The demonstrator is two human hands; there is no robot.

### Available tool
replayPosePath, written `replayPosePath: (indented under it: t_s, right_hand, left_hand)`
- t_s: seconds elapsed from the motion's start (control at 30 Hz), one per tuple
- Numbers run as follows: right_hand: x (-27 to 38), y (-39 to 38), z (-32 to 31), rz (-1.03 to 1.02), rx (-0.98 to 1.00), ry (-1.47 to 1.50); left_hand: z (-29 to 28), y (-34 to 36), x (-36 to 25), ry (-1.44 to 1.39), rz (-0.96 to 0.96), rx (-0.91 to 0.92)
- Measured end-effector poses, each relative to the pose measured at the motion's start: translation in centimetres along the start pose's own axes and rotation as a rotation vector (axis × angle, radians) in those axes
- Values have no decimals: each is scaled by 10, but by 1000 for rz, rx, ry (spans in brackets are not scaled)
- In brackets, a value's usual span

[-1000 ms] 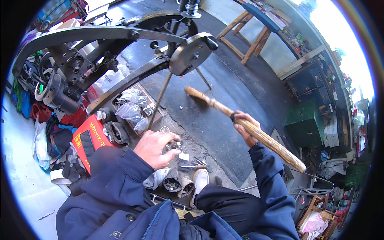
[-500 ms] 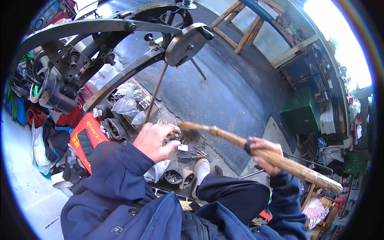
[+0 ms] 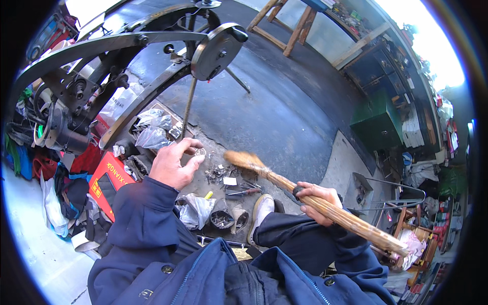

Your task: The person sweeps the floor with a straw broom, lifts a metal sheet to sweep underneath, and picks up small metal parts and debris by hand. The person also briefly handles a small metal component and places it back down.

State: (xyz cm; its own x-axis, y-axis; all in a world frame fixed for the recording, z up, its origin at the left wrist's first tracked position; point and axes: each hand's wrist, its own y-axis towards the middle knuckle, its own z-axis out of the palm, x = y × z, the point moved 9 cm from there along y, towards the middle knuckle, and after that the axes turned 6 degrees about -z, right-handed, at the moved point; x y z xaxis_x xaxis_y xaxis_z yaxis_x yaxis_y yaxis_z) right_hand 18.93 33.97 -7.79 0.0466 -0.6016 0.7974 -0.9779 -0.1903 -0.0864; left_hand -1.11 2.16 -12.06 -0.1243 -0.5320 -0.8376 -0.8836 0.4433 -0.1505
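Note:
My left hand [image 3: 178, 162] is curled with thumb and forefinger at a small round metal piece [image 3: 201, 152], apparently gripping it. My right hand [image 3: 317, 202] grips a straw hand broom [image 3: 356, 226] by its wooden handle; its brush lies low over the floor, right of my left hand. Below it are scattered small metal parts [image 3: 216, 174], a white tag [image 3: 229, 181], tools [image 3: 244, 192] and open bags of small parts [image 3: 222, 218], beside my shoe [image 3: 262, 213].
A hand-cranked iron machine [image 3: 216, 51] stands on legs at upper left, with boxed plastic bags [image 3: 152, 137], a red box [image 3: 104, 185] and piled fabric beside it. A wooden stool [image 3: 269, 35], green box [image 3: 376, 122], metal dustpan [image 3: 363, 190] and cluttered shelving surround the dark mat [image 3: 290, 117].
My left hand has shifted up and left to the round piece. The broom brush has swung down toward it, and my right hand has moved back toward my body. The view has shifted.

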Motion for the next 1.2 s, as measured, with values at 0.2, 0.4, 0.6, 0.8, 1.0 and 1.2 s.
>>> replayPosePath:
  t_s: [0.2,0.4,0.6,0.8,1.0,1.2]
  right_hand:
    - [-4,-53,-67,91,-374,224]
    - [-71,-52,-91,81,-471,19]
    - [-47,-87,-46,153,-273,6]
    - [-22,-95,-101,38,-454,-20]
    - [-152,-55,-191,73,-733,-61]
    - [-289,-34,-205,335,-993,22]
  left_hand:
    - [6,-2,-6,22,37,10]
    - [8,-1,-6,25,1,6]
    - [16,1,-10,41,16,53]
    - [31,5,-14,53,53,103]
    - [29,5,-17,59,60,57]
    - [31,8,-6,92,-13,67]
